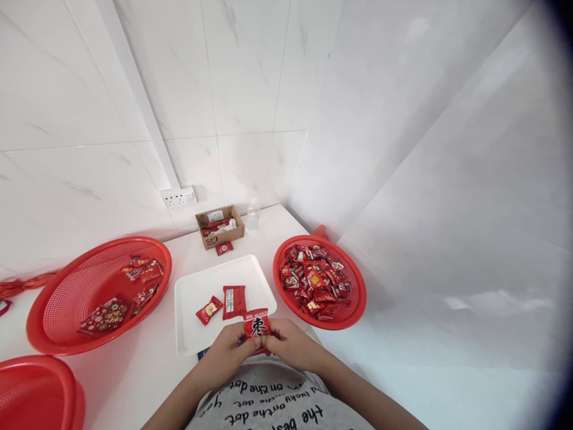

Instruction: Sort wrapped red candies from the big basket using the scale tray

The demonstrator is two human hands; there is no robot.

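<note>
Both my hands hold one small red snack packet (256, 326) with a black character on a white patch, just over the near edge of a white tray (192, 322). My left hand (226, 352) pinches its left side, my right hand (290, 343) its right side. Two more red packets lie on the tray: a small one (209, 310) and a larger one (234, 301) beside it.
A red mesh basket (353, 307) full of several red packets stands right of the tray. A larger red basket (58, 310) with a few packets is on the left, another red rim (40, 388) at the bottom left. A cardboard box (220, 227), a loose packet (224, 248) and a clear bottle (252, 216) sit by the wall.
</note>
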